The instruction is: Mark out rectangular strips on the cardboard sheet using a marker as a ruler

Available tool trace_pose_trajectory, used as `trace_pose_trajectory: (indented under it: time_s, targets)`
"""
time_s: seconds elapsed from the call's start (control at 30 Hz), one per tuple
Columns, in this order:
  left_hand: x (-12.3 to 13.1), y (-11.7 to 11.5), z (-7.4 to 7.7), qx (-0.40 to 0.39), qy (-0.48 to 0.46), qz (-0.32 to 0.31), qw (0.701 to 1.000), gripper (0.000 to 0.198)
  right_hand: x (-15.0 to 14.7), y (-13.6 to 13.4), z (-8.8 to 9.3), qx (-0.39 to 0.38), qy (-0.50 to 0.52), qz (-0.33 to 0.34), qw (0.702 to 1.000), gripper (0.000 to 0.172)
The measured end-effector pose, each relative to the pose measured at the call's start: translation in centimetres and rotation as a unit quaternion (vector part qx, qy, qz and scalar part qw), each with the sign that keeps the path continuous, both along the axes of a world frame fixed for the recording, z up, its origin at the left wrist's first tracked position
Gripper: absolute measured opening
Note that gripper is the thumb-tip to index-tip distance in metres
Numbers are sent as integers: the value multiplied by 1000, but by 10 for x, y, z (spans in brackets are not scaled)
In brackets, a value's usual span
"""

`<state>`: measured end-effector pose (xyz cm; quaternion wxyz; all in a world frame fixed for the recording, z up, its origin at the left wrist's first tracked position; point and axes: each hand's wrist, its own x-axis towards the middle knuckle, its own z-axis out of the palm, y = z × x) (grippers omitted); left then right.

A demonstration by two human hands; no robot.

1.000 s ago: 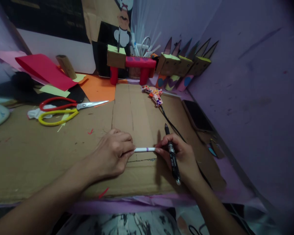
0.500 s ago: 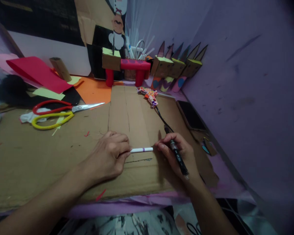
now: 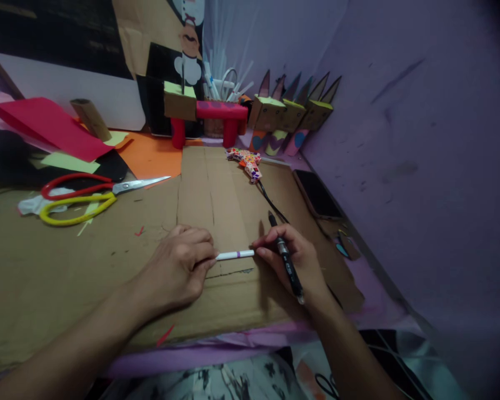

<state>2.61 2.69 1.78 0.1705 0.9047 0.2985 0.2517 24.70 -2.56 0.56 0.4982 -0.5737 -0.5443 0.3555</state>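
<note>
A thin white stick with a purple band [image 3: 234,255] lies flat across a brown cardboard sheet [image 3: 200,189], just above a dark drawn line. My left hand [image 3: 179,269] pinches the stick's left end with closed fingers. My right hand [image 3: 294,258] touches the stick's right end with its fingertips while a black pen [image 3: 285,258] is gripped between its fingers, tip pointing away from me.
Red and yellow handled scissors [image 3: 83,194] lie at the left on a larger cardboard. A patterned glue gun [image 3: 245,159] with a black cord, a dark phone [image 3: 316,193], coloured paper [image 3: 45,128] and cardboard figures [image 3: 291,111] stand behind. A purple wall [image 3: 420,139] closes the right side.
Both hands stay on the stick's ends. The pen in my right hand has tilted a little. The view has drifted, shifting everything slightly left.
</note>
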Motion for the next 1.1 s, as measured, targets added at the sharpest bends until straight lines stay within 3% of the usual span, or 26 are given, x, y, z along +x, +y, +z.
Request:
trace_pose_trajectory:
  time_s: [0.13,0.9,1.1]
  targets:
    - [-1,1,-2,-3,-20,-9,1000,16,2,2,-4,-17,-5,33,999,12]
    - [-1,4,-3,6,-45,-21,999,14,1,8,-7,13,-37,33,999,16]
    - [1,4,-3,-12,-46,-17,999,16,1,5,-1,21,35,-33,999,13]
